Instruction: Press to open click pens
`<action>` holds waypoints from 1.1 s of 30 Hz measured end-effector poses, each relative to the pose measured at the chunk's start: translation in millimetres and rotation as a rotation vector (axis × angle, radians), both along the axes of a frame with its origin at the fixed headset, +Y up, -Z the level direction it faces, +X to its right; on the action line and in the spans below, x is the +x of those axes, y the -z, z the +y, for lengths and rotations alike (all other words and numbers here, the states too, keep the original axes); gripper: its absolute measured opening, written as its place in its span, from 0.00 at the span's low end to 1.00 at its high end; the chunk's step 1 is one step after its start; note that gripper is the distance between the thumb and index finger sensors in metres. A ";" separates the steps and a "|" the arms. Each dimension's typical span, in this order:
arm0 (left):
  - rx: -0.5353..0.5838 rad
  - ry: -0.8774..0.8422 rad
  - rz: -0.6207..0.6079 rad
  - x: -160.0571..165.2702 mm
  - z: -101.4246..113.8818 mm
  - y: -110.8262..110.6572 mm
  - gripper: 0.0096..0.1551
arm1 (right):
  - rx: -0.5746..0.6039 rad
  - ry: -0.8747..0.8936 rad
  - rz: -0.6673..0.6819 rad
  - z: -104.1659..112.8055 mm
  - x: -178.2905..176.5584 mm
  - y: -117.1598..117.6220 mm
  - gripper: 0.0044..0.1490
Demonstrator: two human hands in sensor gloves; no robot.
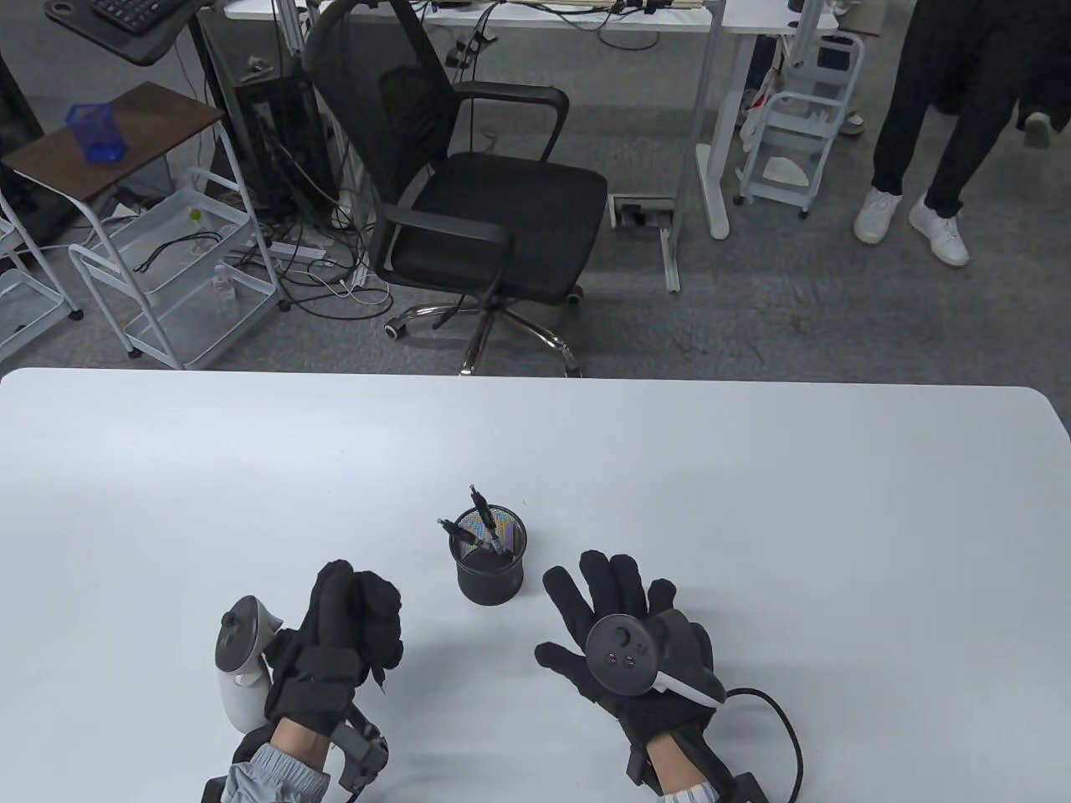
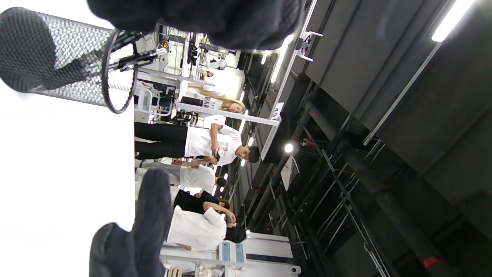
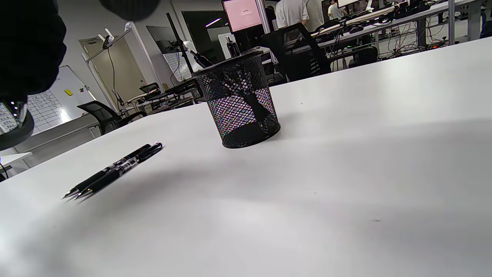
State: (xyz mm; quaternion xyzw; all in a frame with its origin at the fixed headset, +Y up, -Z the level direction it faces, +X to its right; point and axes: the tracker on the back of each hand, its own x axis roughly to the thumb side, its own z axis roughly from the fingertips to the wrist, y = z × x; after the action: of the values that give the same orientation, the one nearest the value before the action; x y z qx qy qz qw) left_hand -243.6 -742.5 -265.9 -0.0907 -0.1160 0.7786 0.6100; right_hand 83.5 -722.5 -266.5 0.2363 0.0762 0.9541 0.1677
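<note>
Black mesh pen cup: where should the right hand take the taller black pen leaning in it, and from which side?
Pinch the taller black pen on the barrel standing above the rim of the black mesh pen cup, coming down from above with the right hand. The mesh walls in the rest, so only that top stretch is free; lift along its lean.

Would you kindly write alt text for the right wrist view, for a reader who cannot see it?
A black mesh pen cup holding a few pens stands upright on a white table, seen from low above the surface. Two black click pens lie side by side on the table to its left, apart from the cup. A gloved hand edge darkens the top left corner; office desks and chairs fill the background.
</note>
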 end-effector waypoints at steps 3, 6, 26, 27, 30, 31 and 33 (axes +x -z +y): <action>-0.004 0.000 0.012 -0.5 0.1 -0.3 0.40 | 0.000 0.000 0.000 0.0 0.0 0.1 0.49; -0.011 0.017 0.035 -1.8 0.2 -0.5 0.40 | -0.001 -0.002 -0.002 -0.3 0.3 0.2 0.49; -0.070 0.819 0.218 -48.7 25.4 1.5 0.27 | -0.004 -0.004 -0.002 -1.7 0.3 0.5 0.49; -0.102 0.898 0.228 -52.2 24.8 1.6 0.27 | -0.004 -0.004 -0.002 -1.7 0.2 0.4 0.50; -0.170 1.045 0.294 -61.7 21.8 1.9 0.26 | -0.005 -0.004 -0.001 -1.8 0.2 0.6 0.49; -0.192 1.089 0.325 -65.9 19.5 2.3 0.26 | -0.005 -0.003 -0.001 -1.8 0.2 0.6 0.49; -0.232 1.168 0.369 -72.1 14.3 3.5 0.26 | -0.006 -0.003 -0.001 -2.0 0.1 0.8 0.49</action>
State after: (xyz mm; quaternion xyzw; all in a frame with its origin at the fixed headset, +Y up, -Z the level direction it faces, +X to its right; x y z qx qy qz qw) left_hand -315.8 -728.3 -269.4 -0.0687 0.1456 0.3269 0.9312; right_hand 83.6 -724.5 -267.3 0.2353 0.0793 0.9542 0.1670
